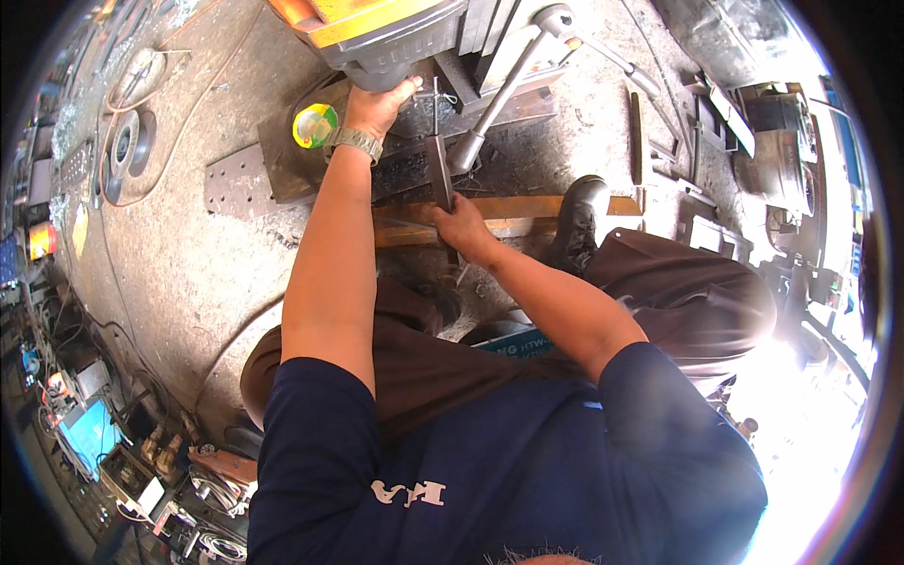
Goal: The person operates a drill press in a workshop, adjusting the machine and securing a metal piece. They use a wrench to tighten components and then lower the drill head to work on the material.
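A yellow-and-black drilling machine (391, 38) stands at the top middle. My left hand (375, 108), with a watch on its wrist, is wrapped around the lower end of its head; most of the fingers are hidden beneath the housing. Closer to me, my right hand (463, 229) is closed around a dark flat metal bar (438, 168), which points away from me. A thin T-shaped rod (435, 111) shows at the bar's far end; whether they join I cannot tell. To the bar's right slants a lever handle (508, 89) of the machine.
An open yellow-green can (314, 125) sits left of my left wrist. A perforated steel plate (240, 184) and an orange-brown beam (527, 207) lie on the floor near my shoe (579, 221). Cables, a grey disc (127, 141) and tools lie left; metal bars (637, 137) lie right.
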Demonstrator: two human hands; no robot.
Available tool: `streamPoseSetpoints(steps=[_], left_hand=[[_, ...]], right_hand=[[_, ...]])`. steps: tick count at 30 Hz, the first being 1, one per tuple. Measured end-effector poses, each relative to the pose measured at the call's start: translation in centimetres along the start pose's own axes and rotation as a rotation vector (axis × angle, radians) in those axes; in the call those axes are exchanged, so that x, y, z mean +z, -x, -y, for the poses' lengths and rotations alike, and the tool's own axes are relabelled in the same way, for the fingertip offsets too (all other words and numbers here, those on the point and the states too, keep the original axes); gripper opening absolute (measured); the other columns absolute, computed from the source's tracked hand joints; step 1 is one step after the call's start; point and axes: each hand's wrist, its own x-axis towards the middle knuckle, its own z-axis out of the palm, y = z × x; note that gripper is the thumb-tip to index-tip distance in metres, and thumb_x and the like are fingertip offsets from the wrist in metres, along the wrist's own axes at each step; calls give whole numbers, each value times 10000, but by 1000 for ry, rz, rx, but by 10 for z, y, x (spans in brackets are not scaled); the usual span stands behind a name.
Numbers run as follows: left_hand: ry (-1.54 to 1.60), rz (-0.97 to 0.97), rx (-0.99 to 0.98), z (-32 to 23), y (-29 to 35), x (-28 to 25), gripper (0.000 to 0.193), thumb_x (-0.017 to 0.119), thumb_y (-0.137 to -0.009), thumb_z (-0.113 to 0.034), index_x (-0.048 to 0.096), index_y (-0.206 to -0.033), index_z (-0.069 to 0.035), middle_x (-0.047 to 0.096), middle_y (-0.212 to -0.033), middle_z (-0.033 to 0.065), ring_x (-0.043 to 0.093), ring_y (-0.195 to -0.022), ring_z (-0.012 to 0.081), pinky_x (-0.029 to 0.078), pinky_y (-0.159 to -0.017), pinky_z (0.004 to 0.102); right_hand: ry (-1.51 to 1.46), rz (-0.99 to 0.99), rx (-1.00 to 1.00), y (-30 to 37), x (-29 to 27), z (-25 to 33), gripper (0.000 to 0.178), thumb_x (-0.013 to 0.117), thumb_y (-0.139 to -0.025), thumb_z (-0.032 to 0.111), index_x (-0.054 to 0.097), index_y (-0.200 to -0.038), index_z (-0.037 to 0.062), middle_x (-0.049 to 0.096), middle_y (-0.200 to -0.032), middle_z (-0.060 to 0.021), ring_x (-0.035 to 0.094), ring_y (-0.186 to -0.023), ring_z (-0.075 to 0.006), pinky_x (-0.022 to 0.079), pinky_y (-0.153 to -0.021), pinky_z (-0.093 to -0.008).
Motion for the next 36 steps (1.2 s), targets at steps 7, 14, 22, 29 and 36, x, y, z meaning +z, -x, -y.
streamPoseSetpoints(steps=[7,14,22,29,36], left_hand=[[13,56,-34,-3,-1,-3,208,830,-848,-74,717,-1015,-26,714,-984,33,677,-885,152,550,-818,313],[-27,36,-26,-2,0,-2,219,829,-844,-88,718,-1022,-23,722,-991,43,686,-902,159,549,-835,314],[-41,1,1,-4,1,4,200,807,-844,-68,720,-1016,-14,716,-984,37,674,-887,151,547,-829,317],[-14,-2,41,10,-3,-4,290,849,-809,-183,764,-1026,-12,764,-984,40,679,-871,131,538,-833,315],[10,3,-21,3,1,0,239,829,-817,-133,755,-1011,-14,751,-969,38,679,-876,139,539,-827,317]], right_hand=[[94,-129,-70,-19,2,40,507,742,-932,405,667,-1123,-58,734,-1001,-259,722,-969,-369,537,-837,-449],[290,-142,-107,-3,-9,68,530,618,-1003,463,668,-1017,-64,680,-927,-343,683,-985,-489,518,-840,-516],[-119,-164,-201,1,-4,53,456,585,-1046,432,661,-959,-9,678,-800,-171,654,-695,-315,497,-643,-429],[-693,53,81,15,6,83,290,598,-1052,366,559,-990,85,578,-708,-43,538,-515,-182,435,-466,-333],[-636,7,89,17,9,87,306,587,-1052,376,561,-964,85,555,-685,-40,520,-503,-179,411,-448,-338]])
